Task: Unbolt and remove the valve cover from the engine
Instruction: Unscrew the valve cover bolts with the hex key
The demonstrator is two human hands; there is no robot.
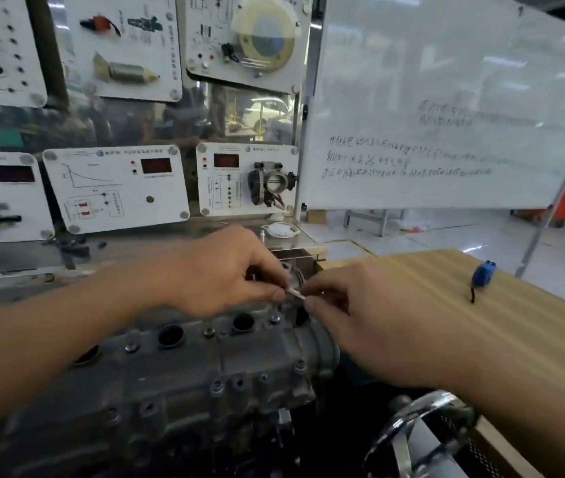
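Valve cover sits grey and bolted on the engine low in front of you, several bolt heads showing; your left hand and right hand meet above its far end, fingertips of both pinched on one small pale metal piece; it could slip and drop into an open plug hole if your pinch loosens; what the piece is stays unclear, and your hands hide the cover's far end.

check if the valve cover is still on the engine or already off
Still on: the valve cover sits flat on the engine, with bolt heads visible along it.
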